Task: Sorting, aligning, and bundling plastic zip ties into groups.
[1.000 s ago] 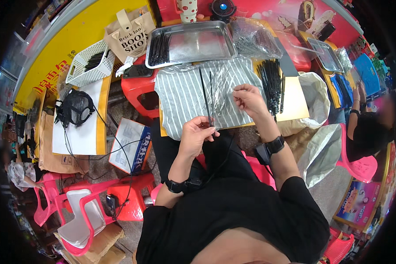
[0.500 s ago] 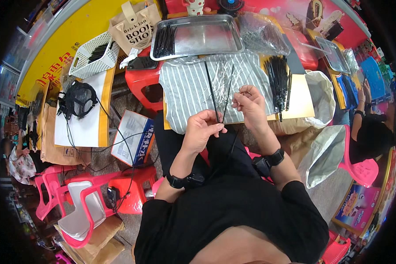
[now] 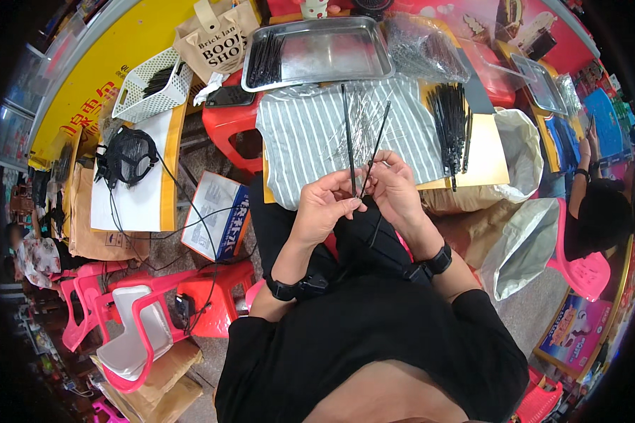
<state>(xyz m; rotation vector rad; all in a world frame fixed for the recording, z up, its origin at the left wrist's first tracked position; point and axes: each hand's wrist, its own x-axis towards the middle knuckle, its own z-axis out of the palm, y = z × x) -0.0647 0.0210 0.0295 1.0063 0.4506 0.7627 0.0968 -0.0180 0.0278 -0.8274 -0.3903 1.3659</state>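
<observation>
My left hand (image 3: 326, 203) is closed in a pinch on the lower ends of two thin black sticks. The left stick (image 3: 348, 134) stands almost upright; the right stick (image 3: 381, 134) leans to the right, and the two spread in a V. My right hand (image 3: 396, 192) is closed beside them, its fingertips at the lower part of the right stick. What lies between those fingertips is too fine to make out. Behind both hands, thin silvery wires (image 3: 363, 123) lie scattered on a grey-and-white striped cloth (image 3: 289, 144).
A bundle of black sticks (image 3: 450, 130) lies right of the cloth. Beyond are a metal tray (image 3: 324, 53) with more sticks and a clear plastic bag (image 3: 423, 53). At left are a white basket (image 3: 137, 106), a phone (image 3: 231, 96) and a cabled black device (image 3: 128, 156).
My right hand has moved left and down to my left hand and the sticks. Both sticks have shifted slightly right. My left hand keeps its pinch.
</observation>
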